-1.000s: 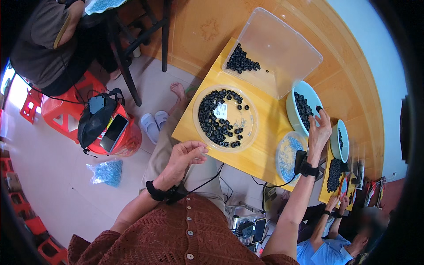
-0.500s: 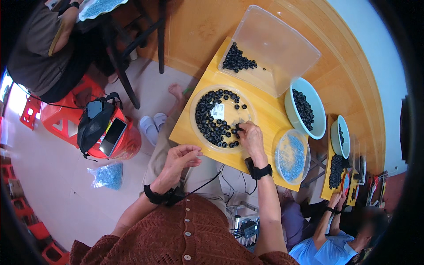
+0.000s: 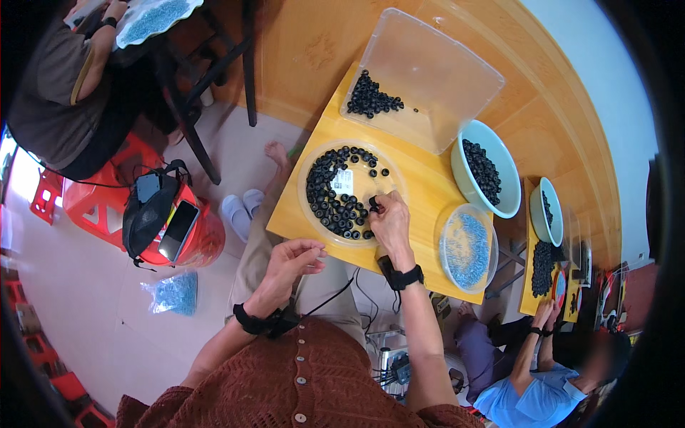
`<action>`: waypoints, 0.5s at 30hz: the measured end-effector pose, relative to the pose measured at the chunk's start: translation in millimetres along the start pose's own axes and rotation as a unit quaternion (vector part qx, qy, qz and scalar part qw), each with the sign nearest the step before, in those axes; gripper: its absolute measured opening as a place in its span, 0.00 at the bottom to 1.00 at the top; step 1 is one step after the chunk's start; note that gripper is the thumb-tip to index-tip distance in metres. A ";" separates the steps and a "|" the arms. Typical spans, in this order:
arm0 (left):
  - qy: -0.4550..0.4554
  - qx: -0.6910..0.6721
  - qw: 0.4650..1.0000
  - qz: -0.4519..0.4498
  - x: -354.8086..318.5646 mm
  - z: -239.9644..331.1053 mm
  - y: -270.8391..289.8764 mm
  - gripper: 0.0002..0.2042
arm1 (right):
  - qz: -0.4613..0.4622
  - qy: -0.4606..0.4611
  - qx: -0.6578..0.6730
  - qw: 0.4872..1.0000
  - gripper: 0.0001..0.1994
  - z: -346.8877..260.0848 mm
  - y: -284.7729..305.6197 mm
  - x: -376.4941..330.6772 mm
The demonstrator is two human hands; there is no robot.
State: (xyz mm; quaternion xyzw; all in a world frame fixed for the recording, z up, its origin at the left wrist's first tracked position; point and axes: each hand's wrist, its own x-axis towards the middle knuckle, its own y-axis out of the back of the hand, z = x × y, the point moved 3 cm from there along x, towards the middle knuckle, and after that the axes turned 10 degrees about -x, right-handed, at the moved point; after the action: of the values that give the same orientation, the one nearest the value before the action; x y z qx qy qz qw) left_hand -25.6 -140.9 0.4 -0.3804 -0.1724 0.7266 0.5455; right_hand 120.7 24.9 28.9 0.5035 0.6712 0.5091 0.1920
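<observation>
Our right hand (image 3: 392, 222) has moved from the pale green bowl (image 3: 509, 180) to the clear dish (image 3: 366, 186), pinching a black bead (image 3: 373, 203) at its right; we should grip lightly. Our left hand (image 3: 289, 267), near left, has fingertips together; whether on anything, we cannot tell.

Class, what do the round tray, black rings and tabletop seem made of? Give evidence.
Round tray: probably smooth clear plastic; the yellow tabletop shows through.
Black rings: plastic or rubber, perhaps; small highlights suggest slight gloss.
Tabletop: wood or laminate; faint streaks like grain, soft sheen.
</observation>
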 end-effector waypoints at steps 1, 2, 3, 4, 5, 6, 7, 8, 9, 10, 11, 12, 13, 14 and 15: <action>0.002 0.002 1.000 -0.001 0.2 0.0 0.4 0.09 | 0.025 -0.005 0.030 0.999 0.12 -0.4 5.1 -3.3; 0.003 0.003 1.000 0.000 -0.3 0.8 2.0 0.09 | 0.025 -0.006 0.031 0.999 0.12 -7.1 9.4 -7.1; 0.000 0.005 1.000 -0.004 -0.5 1.6 3.1 0.10 | -0.010 -0.005 0.086 0.996 0.11 -16.2 12.9 -12.7; -0.001 0.006 1.000 -0.010 -0.3 1.7 2.8 0.10 | -0.043 -0.006 0.138 0.990 0.11 -26.3 17.5 -19.8; 0.002 0.006 1.000 -0.011 0.3 2.4 -0.8 0.10 | -0.060 -0.019 0.210 0.976 0.10 -35.6 19.6 -29.6; 0.002 0.007 1.000 -0.021 0.2 4.9 -7.0 0.11 | -0.076 -0.031 0.281 0.956 0.10 -44.8 19.6 -40.3; 0.003 0.008 0.999 -0.031 0.6 6.0 -12.5 0.12 | -0.097 -0.032 0.298 0.949 0.11 -51.2 20.1 -49.7; 0.005 0.008 0.999 -0.031 2.0 4.4 -13.1 0.12 | -0.110 -0.025 0.278 0.954 0.10 -54.5 18.9 -57.7; 0.009 0.010 0.999 -0.052 3.7 1.9 -14.0 0.12 | -0.103 -0.018 0.269 0.957 0.10 -59.9 21.6 -63.6; 0.013 0.011 0.997 -0.073 4.8 0.0 -13.9 0.12 | -0.097 -0.011 0.261 0.960 0.09 -67.8 26.1 -67.8; 0.014 0.011 0.997 -0.071 5.7 -1.6 -10.8 0.12 | -0.098 -0.012 0.262 0.960 0.09 -72.0 26.1 -72.6; 0.018 0.002 0.997 -0.076 6.3 -3.1 -7.0 0.11 | -0.072 0.015 0.243 0.967 0.09 -76.5 27.5 -76.7; 0.022 -0.008 0.996 -0.082 6.1 -4.1 -5.1 0.11 | -0.045 0.040 0.222 0.973 0.08 -79.0 29.5 -79.2; 0.023 -0.008 0.996 -0.081 5.5 -4.0 -4.1 0.11 | -0.046 0.040 0.222 0.973 0.08 -78.8 29.6 -79.4; 0.028 -0.016 0.997 -0.075 5.1 -3.8 -2.9 0.10 | -0.052 0.058 0.218 0.973 0.08 -79.0 30.3 -79.0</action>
State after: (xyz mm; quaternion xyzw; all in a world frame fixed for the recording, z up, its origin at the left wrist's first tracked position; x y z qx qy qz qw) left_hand -21.4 -135.8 -2.0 -0.3956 -0.1969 0.6696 0.5970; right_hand 107.5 -83.5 67.6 0.4675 0.8011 0.3680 0.0648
